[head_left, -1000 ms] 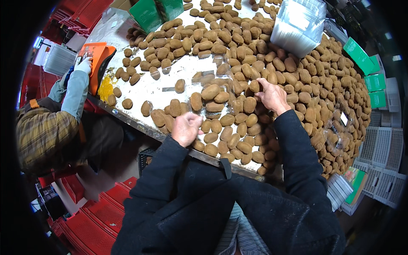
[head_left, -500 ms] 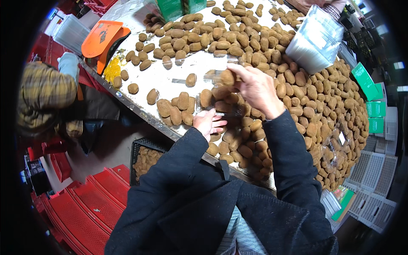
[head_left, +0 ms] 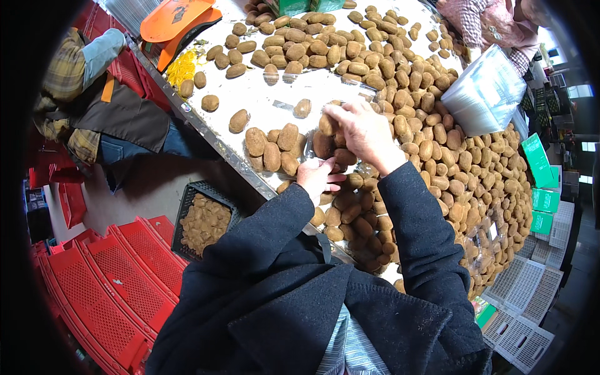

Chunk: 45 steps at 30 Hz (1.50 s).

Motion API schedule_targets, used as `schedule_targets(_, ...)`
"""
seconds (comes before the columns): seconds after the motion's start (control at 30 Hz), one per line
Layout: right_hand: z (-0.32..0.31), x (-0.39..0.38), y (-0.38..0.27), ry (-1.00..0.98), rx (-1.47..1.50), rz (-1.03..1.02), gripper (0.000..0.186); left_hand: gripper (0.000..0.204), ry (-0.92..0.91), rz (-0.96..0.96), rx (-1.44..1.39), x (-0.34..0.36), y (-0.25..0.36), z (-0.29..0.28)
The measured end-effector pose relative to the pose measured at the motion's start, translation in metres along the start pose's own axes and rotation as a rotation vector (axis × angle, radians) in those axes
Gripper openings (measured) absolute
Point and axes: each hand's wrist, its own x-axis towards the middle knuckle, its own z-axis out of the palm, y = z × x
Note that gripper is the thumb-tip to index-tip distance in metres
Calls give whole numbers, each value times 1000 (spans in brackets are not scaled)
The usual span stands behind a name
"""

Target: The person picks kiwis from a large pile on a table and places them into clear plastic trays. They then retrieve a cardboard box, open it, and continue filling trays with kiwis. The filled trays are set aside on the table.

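A clear plastic box with brown kiwis [head_left: 323, 145] inside sits at the near side of the white table. My right hand [head_left: 369, 136] is over the box, its fingers closed on a kiwi [head_left: 327, 125]. At the box's near edge lies my left hand [head_left: 316, 177], fingers stretched out and apart, touching or nearly touching the plastic. Just left of it is another group of kiwis [head_left: 272, 156], and a single kiwi [head_left: 302, 108] lies farther off on clear plastic. Loose kiwis [head_left: 356, 219] are heaped beside and below my right wrist.
Nested clear boxes [head_left: 484, 94] stand on the big kiwi pile at the right. An orange scoop-shaped tray [head_left: 175, 22] is at the far left table edge. People work at left and far right. A black crate [head_left: 206, 222] and red crates [head_left: 119, 287] stand below the table.
My view has shifted, so the table appears lower and farther right. My right hand has lowered the kiwi toward the box. My left hand stays at the box's near edge.
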Motion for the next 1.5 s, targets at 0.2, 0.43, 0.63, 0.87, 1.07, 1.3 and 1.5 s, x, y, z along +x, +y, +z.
schedule_targets(0.2,-3,-13,1,-20,-29,23,52,21,-42,21,-15,-3,1,-4)
schedule_targets(0.43,15,-53,12,358,524,482,32,19,-23,-6,12,-5,4,1)
schedule_targets(0.63,45,-86,3,546,181,376,37,25,3,-3,-5,1,-1,2)
schedule_targets(0.87,71,-82,52,384,666,869,41,12,7,-4,-110,10,-4,-3)
schedule_targets(1.07,80,-36,95,70,762,984,35,9,37,85,68,0,3,2)
schedule_targets(1.3,42,-45,60,450,1215,944,20,10,-9,174,141,-13,30,0)
schedule_targets(1.5,44,-6,17,410,1274,842,18,16,-3,191,9,-15,86,-63)
